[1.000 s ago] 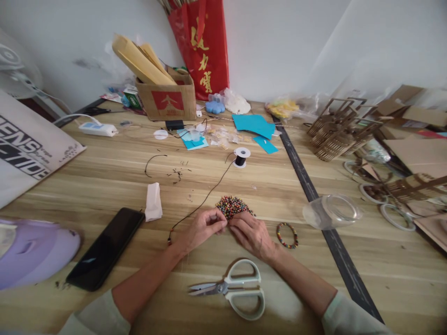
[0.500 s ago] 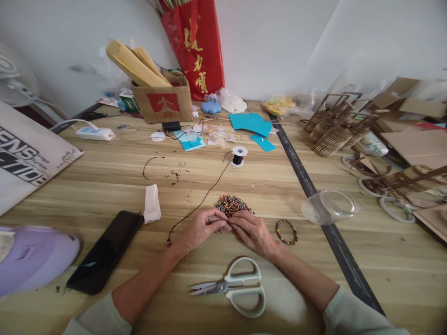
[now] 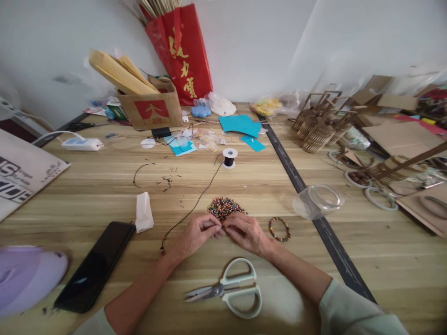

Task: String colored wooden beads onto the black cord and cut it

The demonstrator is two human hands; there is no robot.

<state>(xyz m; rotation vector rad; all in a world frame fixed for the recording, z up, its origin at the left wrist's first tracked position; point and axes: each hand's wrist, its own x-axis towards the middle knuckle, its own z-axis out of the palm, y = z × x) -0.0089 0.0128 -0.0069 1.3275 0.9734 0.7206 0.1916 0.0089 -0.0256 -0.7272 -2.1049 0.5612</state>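
My left hand (image 3: 199,235) is closed in a pinch, with a thin dark strand at its fingertips that looks like the black cord (image 3: 199,197). Fingertip to fingertip with it, my right hand (image 3: 248,232) pinches a tiny reddish bead (image 3: 225,226), partly hidden. Just beyond both hands lies a pile of multicoloured beads (image 3: 224,205). The cord runs from a white spool (image 3: 229,158) down to a few threaded beads (image 3: 162,251) beside my left wrist. A finished-looking beaded bracelet (image 3: 280,229) lies right of my right hand. Scissors (image 3: 223,288) with pale green handles lie between my forearms, blades parted.
A black phone (image 3: 96,265), folded white paper (image 3: 144,212) and a purple object (image 3: 31,279) are on the left. A clear plastic container (image 3: 317,201) lies on its side at right, near small woven baskets (image 3: 316,128). A cardboard box (image 3: 152,107) and red bag (image 3: 183,56) stand behind.
The view has shifted, so most things appear further left and slightly lower. My hands stay pinched together by the bead pile; a small reddish bead now shows at the fingertips.
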